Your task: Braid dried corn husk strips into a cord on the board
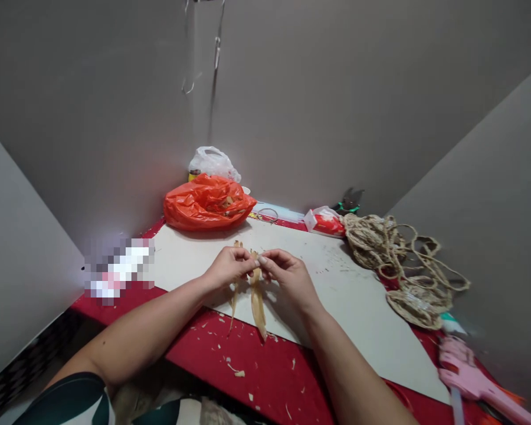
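At the middle of the desk: both hands met over the white board, pinching one pale dried husk strip between them.
Left hand: the left hand was clenched on the top of the strip, fingertips tight against the other hand.
Right hand: the right hand gripped the same top end from the other side, thumb and forefinger closed on it.
Strip: it hung down from the pinch in two thin tails, trailing over the board's near edge toward the red desk cover.
Doing it well: looked like splitting or twisting work, so I'd say keep the pinch points close together and pull evenly, since a dry strip like that would probably tear crooked.
Scraps: little pale bits lay scattered on the red cover near the tails.
Further out: an orange plastic bag sat at the back, a white bag behind it, and a heap of braided cord lay off to the right.
Near edge: a pink tool lay at the right corner, partly cut off.
Hard to tell: the object at left was blurred out, the orange bag's contents were hidden, and the dark tool at the back wall was too small to name.
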Available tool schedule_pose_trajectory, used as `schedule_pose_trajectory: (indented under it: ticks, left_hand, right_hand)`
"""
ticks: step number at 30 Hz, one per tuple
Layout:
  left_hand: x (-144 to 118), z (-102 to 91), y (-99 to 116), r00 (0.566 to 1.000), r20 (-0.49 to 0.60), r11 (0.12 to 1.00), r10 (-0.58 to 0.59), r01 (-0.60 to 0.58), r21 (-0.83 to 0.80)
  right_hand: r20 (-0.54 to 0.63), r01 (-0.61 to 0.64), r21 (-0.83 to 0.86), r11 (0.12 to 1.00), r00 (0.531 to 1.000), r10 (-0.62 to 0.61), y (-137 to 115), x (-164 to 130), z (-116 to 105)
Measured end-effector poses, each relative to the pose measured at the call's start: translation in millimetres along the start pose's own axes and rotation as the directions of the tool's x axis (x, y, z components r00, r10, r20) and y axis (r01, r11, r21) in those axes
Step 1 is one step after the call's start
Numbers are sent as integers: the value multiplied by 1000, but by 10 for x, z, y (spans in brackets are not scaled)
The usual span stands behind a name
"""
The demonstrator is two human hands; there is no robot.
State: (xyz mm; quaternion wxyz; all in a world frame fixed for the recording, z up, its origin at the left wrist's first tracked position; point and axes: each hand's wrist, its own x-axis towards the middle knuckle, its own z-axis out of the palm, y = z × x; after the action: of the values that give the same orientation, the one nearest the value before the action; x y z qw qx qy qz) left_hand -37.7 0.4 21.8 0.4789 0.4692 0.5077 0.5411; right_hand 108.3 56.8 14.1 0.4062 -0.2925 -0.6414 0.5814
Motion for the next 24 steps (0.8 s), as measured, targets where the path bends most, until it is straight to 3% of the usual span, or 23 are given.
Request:
schedule_pose_trajectory:
  ticks: [4,9,17,24]
  left_hand:
    - [9,-62,34,988,116,990,-103,113,-86]
    - [24,-109,10,937,261,938,-232,287,-194]
    - [-36,-21,40,942,235,917,-240,299,-263]
    - [-12,-3,45,952,223,868,-210,287,-405]
  right_hand:
    - [100,-37,3,999,994,36,-28,-17,-23]
    - [192,-85,17,996,978,80,-40,-37,-38]
    - [228,-106,33,994,969,96,-77,-57,-23]
    - [127,-83,131,988,990,66,-88,-66,23]
